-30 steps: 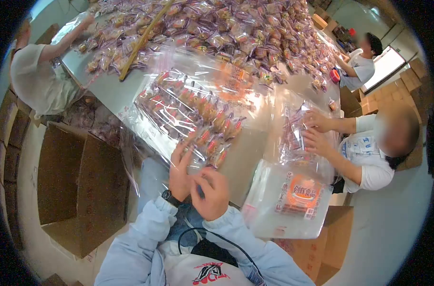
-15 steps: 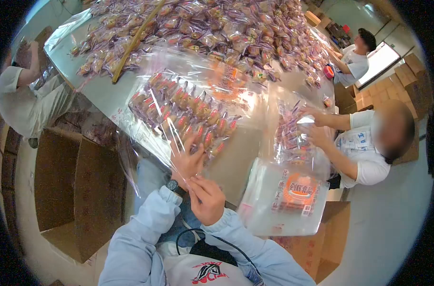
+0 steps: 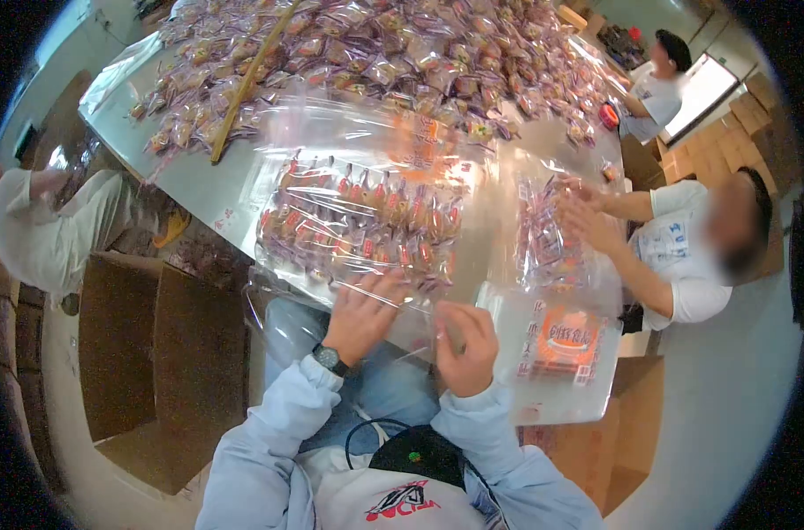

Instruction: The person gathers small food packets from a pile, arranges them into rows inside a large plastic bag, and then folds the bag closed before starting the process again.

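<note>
A clear plastic bag [image 3: 318, 132] with orange-red print lies on the table in front of me. Inside it, small wrapped snacks [image 3: 375, 203] sit in tidy rows with red labels facing up. My left hand [image 3: 364, 309], a watch at its wrist, rests on the near part of the bag with fingers stretched out. To its right, my right hand [image 3: 466, 347] pinches the bag's near edge between bent fingers and thumb. Loose film from the bag hangs over the table edge toward my lap.
A large heap of wrapped snacks [image 3: 402, 53] covers the far table, with a wooden stick [image 3: 254, 84] across it. Printed flat bags [image 3: 543, 389] are stacked at right. Open cardboard boxes [image 3: 199, 353] stand left and right. A co-worker's hands [image 3: 587, 216] handle another filled bag.
The filled bag has turned and now lies straighter before me. My right hand has moved right, away from my left wrist, to the bag's edge. My left hand has flattened on the bag.
</note>
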A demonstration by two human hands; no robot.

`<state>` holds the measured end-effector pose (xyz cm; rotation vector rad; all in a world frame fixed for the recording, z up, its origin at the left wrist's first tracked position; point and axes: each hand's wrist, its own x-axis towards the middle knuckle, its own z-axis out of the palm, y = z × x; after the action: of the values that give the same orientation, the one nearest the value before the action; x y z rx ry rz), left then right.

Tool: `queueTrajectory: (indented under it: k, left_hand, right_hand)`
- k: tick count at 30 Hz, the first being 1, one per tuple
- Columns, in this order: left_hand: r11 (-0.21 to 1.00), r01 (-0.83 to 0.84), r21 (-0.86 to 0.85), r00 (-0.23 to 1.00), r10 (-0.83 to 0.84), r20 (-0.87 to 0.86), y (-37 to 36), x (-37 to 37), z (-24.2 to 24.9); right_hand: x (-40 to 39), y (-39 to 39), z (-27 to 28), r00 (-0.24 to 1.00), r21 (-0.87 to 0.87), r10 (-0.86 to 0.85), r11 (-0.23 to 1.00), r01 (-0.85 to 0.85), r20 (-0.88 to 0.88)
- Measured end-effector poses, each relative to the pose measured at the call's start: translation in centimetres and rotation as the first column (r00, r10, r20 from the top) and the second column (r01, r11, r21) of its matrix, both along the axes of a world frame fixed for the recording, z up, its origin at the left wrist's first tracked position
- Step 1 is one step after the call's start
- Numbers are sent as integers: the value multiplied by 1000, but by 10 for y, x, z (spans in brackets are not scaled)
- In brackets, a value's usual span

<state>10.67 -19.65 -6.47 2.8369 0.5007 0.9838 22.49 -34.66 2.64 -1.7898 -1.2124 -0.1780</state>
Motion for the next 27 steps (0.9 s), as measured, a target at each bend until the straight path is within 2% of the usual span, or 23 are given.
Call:
queueTrajectory:
  k: [2, 3, 5, 6, 8, 10, 11, 14, 17, 20, 21, 23, 25, 26, 27]
  left_hand:
    - [999, 46, -28, 996, -48, -76, -7, 14, -1]
    - [999, 23, 36, 996, -20, -83, -5, 24, 1]
    - [999, -51, 12, 977, 53, -205, -8, 38, 8]
    - [996, -90, 5, 960, 88, -266, -10, 41, 12]
    - [980, -123, 156, 977, 147, -152, 1, 56, -46]
    - [999, 42, -6, 988, -43, -145, 13, 40, -1]
    - [996, 77, 54, 986, -68, -149, 18, 39, 4]
    - [999, -31, 41, 999, 31, -13, 12, 37, 11]
    - [987, -126, 96, 990, 132, -56, 1, 38, 19]
    - [992, -89, 89, 986, 101, -135, -6, 33, 20]
    - [995, -90, -46, 986, 83, -143, -19, 23, 27]
    - [955, 86, -283, 991, -110, -71, -49, -22, 11]
    - [954, 276, -120, 953, -256, 162, -79, -92, 8]
    - [983, 107, -151, 969, -69, 237, -79, -118, 3]
    - [961, -102, -258, 940, 178, 291, -72, -132, 2]
  right_hand:
    - [2, -6, 3, 999, 12, -15, 1000, 16, -37]
    - [4, -10, 1, 1000, -2, 30, 1000, -29, 6]
    - [7, -18, -7, 988, -38, 124, 992, -121, 91]
    - [8, -22, -8, 993, -30, 92, 996, -90, 77]
    - [10, -26, -10, 998, -18, 43, 999, -42, 41]
    - [11, -26, -10, 997, -13, 16, 1000, -15, 74]
    - [12, -23, -10, 995, -3, -5, 1000, 5, 97]
    - [9, -20, -12, 996, -18, 44, 999, -43, 80]
    - [-3, -12, -7, 997, -50, -5, 999, 9, 80]
    - [-6, -12, -14, 992, -30, -108, 993, 110, 62]
    - [-6, -14, -13, 990, -51, -116, 992, 120, 75]
    - [-6, -24, -7, 989, -104, -120, 986, 129, 87]
    - [-1, -28, -4, 984, -124, -19, 991, 41, 176]
    - [1, -29, -4, 976, -130, 28, 992, 1, 216]
    - [0, -28, -5, 977, -149, 57, 988, -26, 205]
